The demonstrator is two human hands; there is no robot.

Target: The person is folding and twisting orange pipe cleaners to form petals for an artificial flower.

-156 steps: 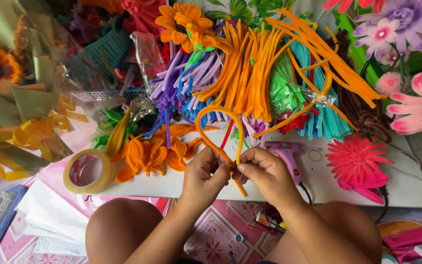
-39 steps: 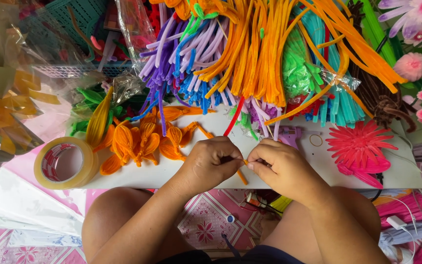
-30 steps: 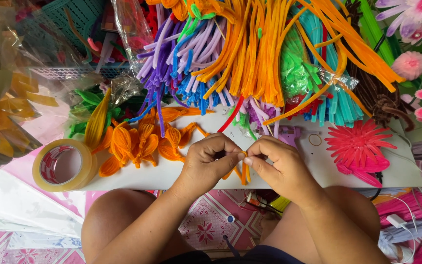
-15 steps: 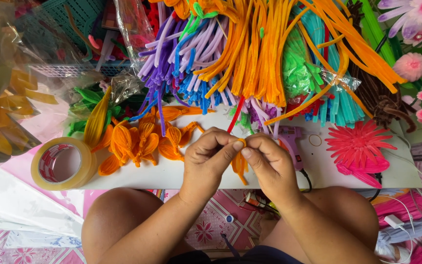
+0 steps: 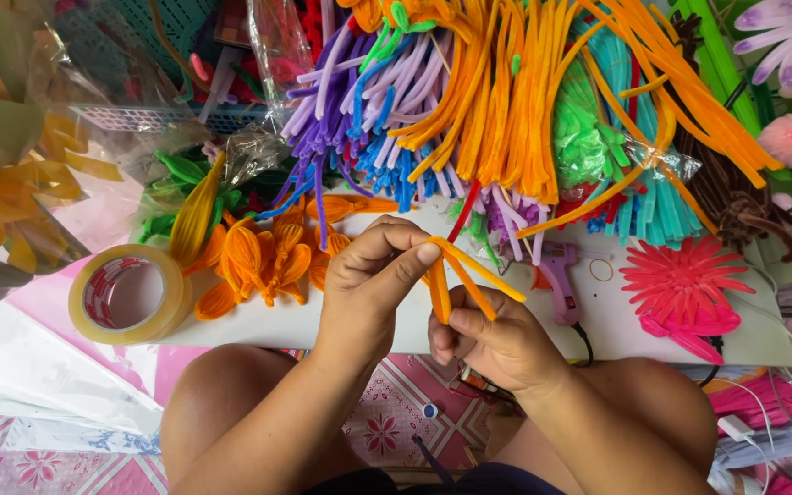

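The left hand (image 5: 373, 280) pinches the folded top of an orange pipe cleaner (image 5: 456, 280) between thumb and fingertips, while the right hand (image 5: 492, 344) is closed around its lower ends just beneath. The pipe cleaner is bent into narrow loops whose long axes fan out from the bend near the left fingertips: one runs almost straight down into the right hand, others slant down and to the right. It is held above the near edge of the white board (image 5: 268, 321), just right of the orange petals (image 5: 263, 266) and left of the glue gun (image 5: 561, 280), with the tape roll (image 5: 128, 295) well apart to the left.
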